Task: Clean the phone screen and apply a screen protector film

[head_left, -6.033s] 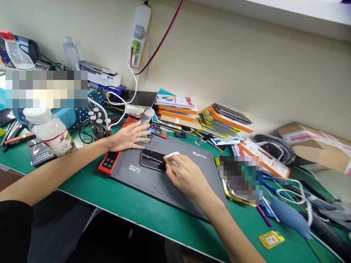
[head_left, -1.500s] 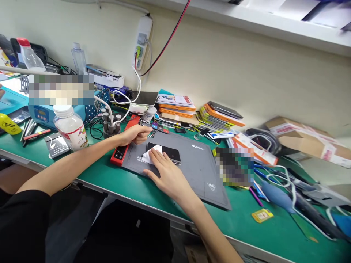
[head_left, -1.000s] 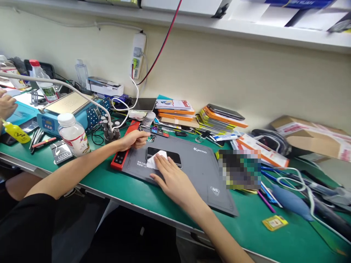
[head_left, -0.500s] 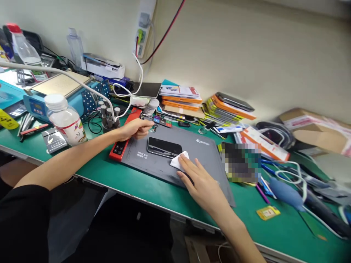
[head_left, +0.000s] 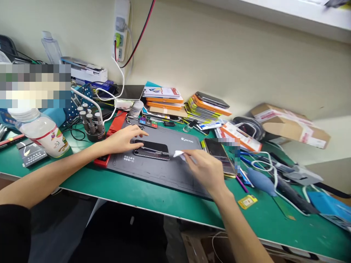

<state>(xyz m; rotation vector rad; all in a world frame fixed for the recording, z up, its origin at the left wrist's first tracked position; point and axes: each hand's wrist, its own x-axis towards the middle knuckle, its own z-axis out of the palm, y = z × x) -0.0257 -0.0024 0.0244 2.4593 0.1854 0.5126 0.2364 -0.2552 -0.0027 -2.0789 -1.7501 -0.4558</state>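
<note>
A black smartphone [head_left: 153, 148] lies face up on the grey work mat [head_left: 153, 175], light reflecting off its glass. My left hand [head_left: 124, 138] is at the phone's left end, fingers apart, with thumb and fingertips at or just over its edge. Just right of the phone, my right hand [head_left: 207, 166] pinches a small white wipe [head_left: 179, 153] between thumb and fingers. The wipe is held a little off the phone's right end. Some fingers of the right hand are curled out of sight.
Left of the mat stand a screwdriver holder [head_left: 94, 133] and a plastic bottle [head_left: 45, 133]. Behind are stacked boxes [head_left: 164, 98]. To the right lie another phone [head_left: 219, 155], a blue air blower [head_left: 260, 180] and a yellow packet [head_left: 247, 201].
My left hand has opened from a fist and come down to the phone's left end. My right hand has gone from flat over the wipe to pinching it, and the view has swung right.
</note>
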